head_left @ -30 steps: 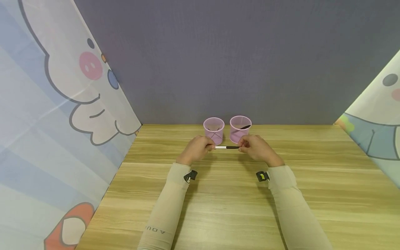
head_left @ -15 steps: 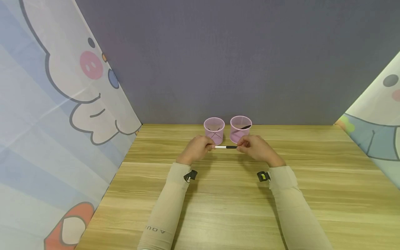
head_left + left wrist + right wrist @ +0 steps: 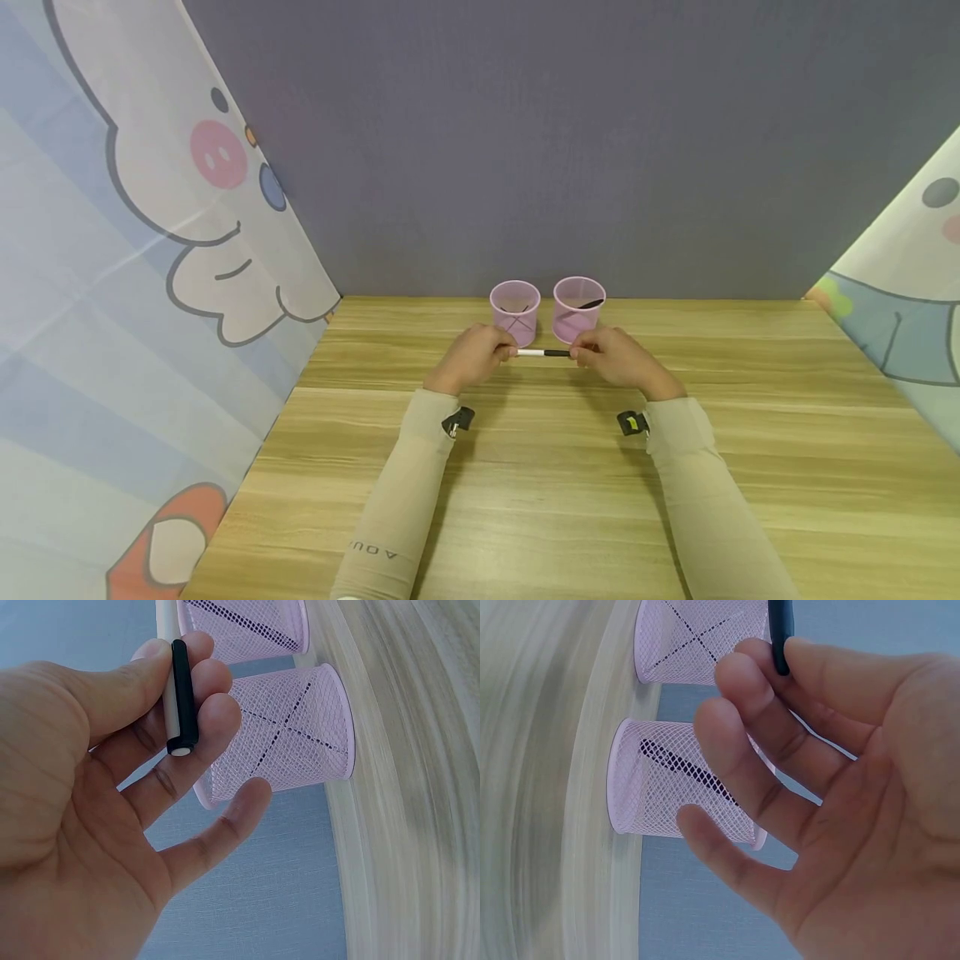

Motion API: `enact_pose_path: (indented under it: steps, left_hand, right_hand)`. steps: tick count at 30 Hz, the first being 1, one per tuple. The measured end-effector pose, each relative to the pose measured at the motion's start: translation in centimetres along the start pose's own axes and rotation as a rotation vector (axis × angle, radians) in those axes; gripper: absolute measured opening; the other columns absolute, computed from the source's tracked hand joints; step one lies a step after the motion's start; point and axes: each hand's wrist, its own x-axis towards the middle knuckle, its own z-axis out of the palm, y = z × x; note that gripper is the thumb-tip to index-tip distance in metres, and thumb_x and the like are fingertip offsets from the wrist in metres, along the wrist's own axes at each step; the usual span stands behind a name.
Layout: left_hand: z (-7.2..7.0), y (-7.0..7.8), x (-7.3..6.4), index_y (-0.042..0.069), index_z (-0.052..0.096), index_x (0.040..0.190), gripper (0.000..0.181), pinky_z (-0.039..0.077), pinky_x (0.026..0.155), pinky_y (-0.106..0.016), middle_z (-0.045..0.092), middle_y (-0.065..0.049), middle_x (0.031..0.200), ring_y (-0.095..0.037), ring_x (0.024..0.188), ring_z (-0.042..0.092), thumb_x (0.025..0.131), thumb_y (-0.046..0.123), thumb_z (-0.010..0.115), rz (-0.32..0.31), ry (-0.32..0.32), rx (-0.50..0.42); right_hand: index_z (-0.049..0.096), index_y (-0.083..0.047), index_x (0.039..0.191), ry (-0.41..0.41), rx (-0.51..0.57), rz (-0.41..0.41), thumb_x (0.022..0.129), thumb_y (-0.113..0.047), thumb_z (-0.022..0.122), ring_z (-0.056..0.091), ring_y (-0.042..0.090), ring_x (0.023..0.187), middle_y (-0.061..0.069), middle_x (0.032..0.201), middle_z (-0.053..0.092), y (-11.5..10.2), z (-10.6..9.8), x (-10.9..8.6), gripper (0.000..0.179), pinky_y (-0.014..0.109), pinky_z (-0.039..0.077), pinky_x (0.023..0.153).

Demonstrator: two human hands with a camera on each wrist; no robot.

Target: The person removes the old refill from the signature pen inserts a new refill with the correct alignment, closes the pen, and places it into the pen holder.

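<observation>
A slim black-and-white pen [image 3: 532, 352] lies level between my two hands, in front of two pink mesh cups. My left hand [image 3: 471, 358] pinches its left part between thumb and fingertips; the left wrist view shows a black end piece [image 3: 184, 705] poking out toward the palm. The tapered black right end [image 3: 781, 634] is pinched by thumb and index finger of my right hand [image 3: 617, 360]. The remaining fingers of both hands are loosely spread. Thin dark sticks cross inside the left cup [image 3: 515, 327]. A thicker black pen-like thing [image 3: 590, 304] leans in the right cup [image 3: 567, 327].
Both cups stand on the wooden tabletop [image 3: 547, 500] close to a dark grey back wall [image 3: 525, 150]. Cartoon-printed cloths hang at the left [image 3: 150, 275] and right [image 3: 907, 292]. A dark band with a small device sits at each wrist.
Very little differs. My right hand has shifted slightly along the black end of the pen; the left hand, the pen and the cups look almost the same.
</observation>
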Motion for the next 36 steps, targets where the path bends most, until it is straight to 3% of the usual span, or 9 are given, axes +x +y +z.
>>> enact_pose_path:
  steps: [7, 23, 36]
  left_hand:
    - [0.01, -0.03, 0.07, 0.01, 0.078, 0.093, 0.012, 0.052, 0.074, -0.032, 0.068, 0.002, 0.078, -0.011, 0.073, 0.056, 0.098, 0.017, 0.069, -0.002, -0.005, 0.002]
    - [0.01, 0.12, 0.02, 0.01, 0.078, 0.091, 0.012, 0.053, 0.075, -0.032, 0.069, 0.001, 0.078, -0.011, 0.072, 0.057, 0.097, 0.016, 0.069, 0.003, -0.006, -0.004]
    - [-0.05, 0.16, 0.03, 0.009, 0.078, 0.093, 0.013, 0.054, 0.077, -0.033, 0.071, 0.0, 0.08, -0.012, 0.074, 0.059, 0.098, 0.015, 0.068, 0.0, -0.019, -0.017]
  right_hand:
    - [0.071, -0.005, 0.093, 0.004, -0.003, 0.006, 0.099, -0.006, 0.061, 0.057, 0.015, 0.074, 0.005, 0.08, 0.067, -0.31, -0.23, -0.05, 0.012, 0.03, 0.048, 0.068]
    - [0.07, -0.006, 0.093, 0.027, -0.04, -0.015, 0.096, -0.007, 0.068, 0.062, 0.016, 0.079, 0.004, 0.083, 0.07, -0.38, -0.29, -0.04, 0.004, 0.034, 0.051, 0.075]
    - [0.067, -0.007, 0.09, 0.035, -0.029, 0.004, 0.092, -0.004, 0.07, 0.06, 0.016, 0.076, 0.004, 0.08, 0.068, -0.51, -0.3, 0.03, 0.005, 0.034, 0.05, 0.072]
